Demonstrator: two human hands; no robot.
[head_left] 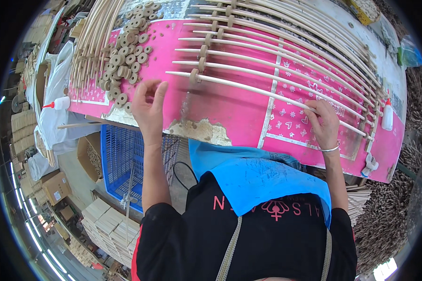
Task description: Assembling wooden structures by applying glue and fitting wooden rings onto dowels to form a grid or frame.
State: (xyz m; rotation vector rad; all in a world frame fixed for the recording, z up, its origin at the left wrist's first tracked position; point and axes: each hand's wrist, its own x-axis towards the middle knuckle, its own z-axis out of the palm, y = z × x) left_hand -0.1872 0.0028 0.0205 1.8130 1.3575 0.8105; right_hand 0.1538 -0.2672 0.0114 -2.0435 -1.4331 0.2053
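My left hand (148, 107) hovers over the pink table cover (229, 110), fingers apart and empty, just right of a heap of small round wooden discs (126, 51). My right hand (324, 122) presses its fingers onto the nearest long wooden stick (248, 86), close to its right end. That stick carries one wooden disc (194, 76) near its left end. Behind it lie several more sticks (267, 47) in a row, each threaded with a disc.
A bundle of bare sticks (91, 37) lies at the far left of the table. White glue bottles stand at the left edge (58, 103) and right edge (387, 114). A blue plastic crate (119, 159), cardboard boxes (56, 187) and stacked wood blocks (105, 225) sit below the table.
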